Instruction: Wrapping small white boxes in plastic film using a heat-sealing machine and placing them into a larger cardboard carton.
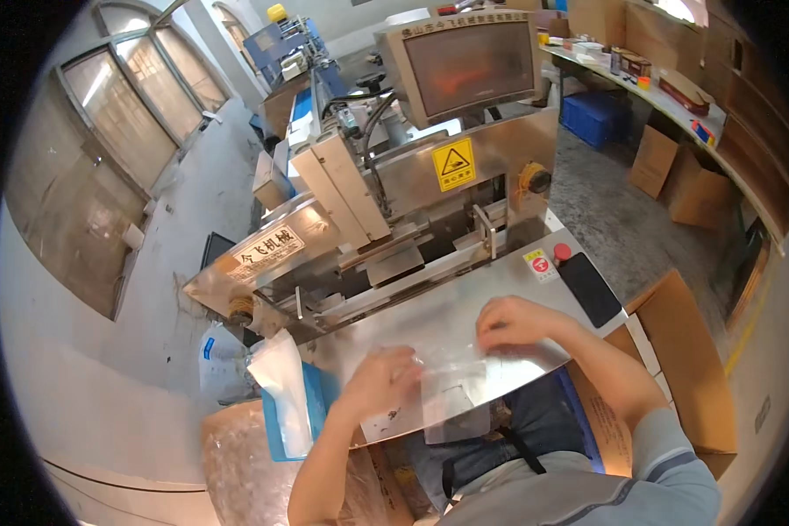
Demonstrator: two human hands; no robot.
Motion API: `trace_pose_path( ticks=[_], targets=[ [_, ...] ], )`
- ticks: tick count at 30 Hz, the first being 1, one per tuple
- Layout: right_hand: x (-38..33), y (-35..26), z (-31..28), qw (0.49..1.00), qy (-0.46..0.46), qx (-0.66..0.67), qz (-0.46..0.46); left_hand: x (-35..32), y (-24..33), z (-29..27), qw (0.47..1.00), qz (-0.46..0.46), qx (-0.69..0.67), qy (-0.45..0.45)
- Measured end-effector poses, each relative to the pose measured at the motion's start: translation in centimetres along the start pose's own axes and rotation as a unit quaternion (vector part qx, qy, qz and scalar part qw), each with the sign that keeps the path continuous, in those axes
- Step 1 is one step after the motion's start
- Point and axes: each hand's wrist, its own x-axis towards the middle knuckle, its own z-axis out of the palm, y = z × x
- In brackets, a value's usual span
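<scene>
A clear plastic bag (pixel 451 386) lies on the steel worktop (pixel 386 337), its lower part hanging past the front edge above my lap. At its left upper corner is my left hand (pixel 381 383), fingers bent but smeared by motion, so its grip does not show clearly. My right hand (pixel 515 323) is closed, with curled fingertips pinching the film near the bag's right upper corner. Left of my left forearm stands a blue bin (pixel 280 430) with a stack of white, translucent bags (pixel 282 377) leaning out of it.
Behind the worktop rises a machine with a steel frame (pixel 412 188) and a monitor (pixel 469 70). A black phone (pixel 589 289) and a red button (pixel 562 252) are at the right end. An open carton (pixel 693 368) stands right; a plastic-covered box (pixel 245 473) stands left.
</scene>
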Motion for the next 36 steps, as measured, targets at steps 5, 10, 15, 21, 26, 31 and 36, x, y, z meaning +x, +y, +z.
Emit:
trace_pose_path(
  ticks=[5, 10, 15, 21, 26, 31, 36],
  targets=[
    [9.5, 4.4, 0.4, 0.994, 0.018, -0.064, 0.083, 4.5, -11.9, -1.6, 0.948, -0.189, -0.229, -0.113],
    [15.9, 7.5, -2.8, 0.985, 0.033, -0.156, 0.061, 11.0, -15.3, -5.2, 0.895, -0.326, -0.303, -0.033],
    [18.2, 6.3, -4.6, 0.948, 0.077, -0.292, 0.102, 15.2, -15.6, -4.3, 0.952, -0.235, -0.194, 0.004],
    [16.0, 3.3, 2.6, 0.912, 0.042, -0.399, 0.087, 13.6, -12.4, 0.2, 0.952, -0.092, 0.125, 0.266],
    [15.1, 4.0, 2.8, 0.918, 0.078, -0.385, 0.059, 3.6, -0.5, 9.0, 0.972, -0.158, 0.114, 0.133],
    [16.1, 2.6, 3.4, 0.924, 0.063, -0.376, 0.042, -1.3, 1.6, 13.8, 0.945, -0.154, 0.188, 0.220],
    [15.6, 2.9, 3.1, 0.930, 0.062, -0.362, 0.025, -1.2, 2.0, 13.9, 0.947, -0.148, 0.182, 0.221]
  ],
)
